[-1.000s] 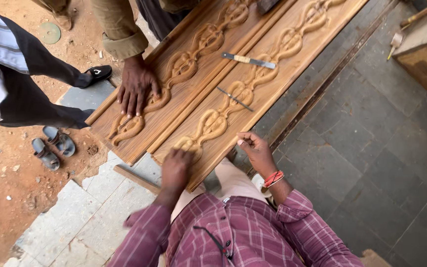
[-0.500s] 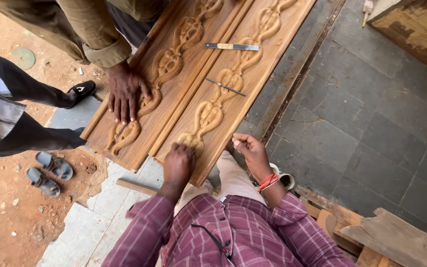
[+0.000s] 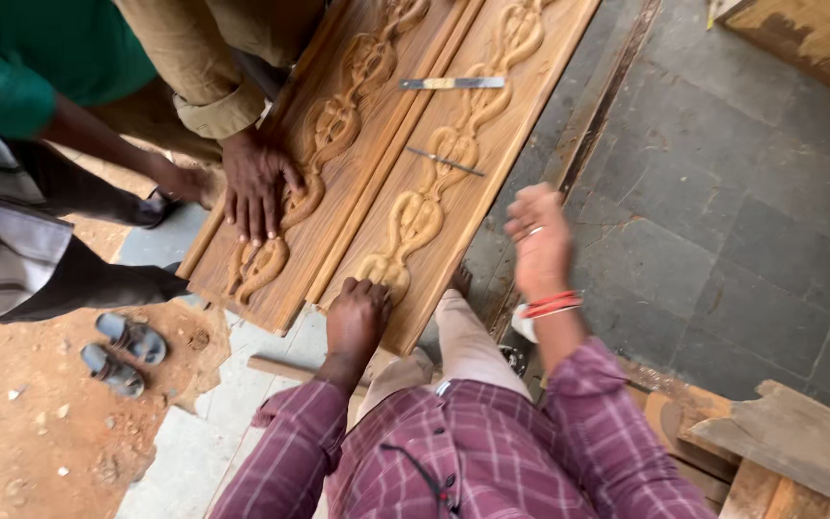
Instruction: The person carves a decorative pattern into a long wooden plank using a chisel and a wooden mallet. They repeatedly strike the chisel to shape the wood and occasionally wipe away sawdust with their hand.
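Observation:
Two long carved wooden panels lie side by side on the ground. My left hand (image 3: 357, 312) grips the near end of the right panel (image 3: 492, 96), fingers curled over its carved pattern. My right hand (image 3: 538, 240) hovers blurred in the air just right of that panel's edge, holding nothing, with red bangles on the wrist. Another person's hand (image 3: 256, 187) lies flat on the left panel (image 3: 357, 106).
A flat metal tool (image 3: 451, 84) and a thin rod-like tool (image 3: 446, 161) lie on the right panel. Two people stand at the left; a pair of sandals (image 3: 117, 351) lies on the dirt. Rough wooden boards (image 3: 790, 442) sit at the lower right on grey stone paving.
My right hand has lifted off the panel's near edge and moved right and up. My left hand stays on the panel's end. The other person's hand stays on the left panel.

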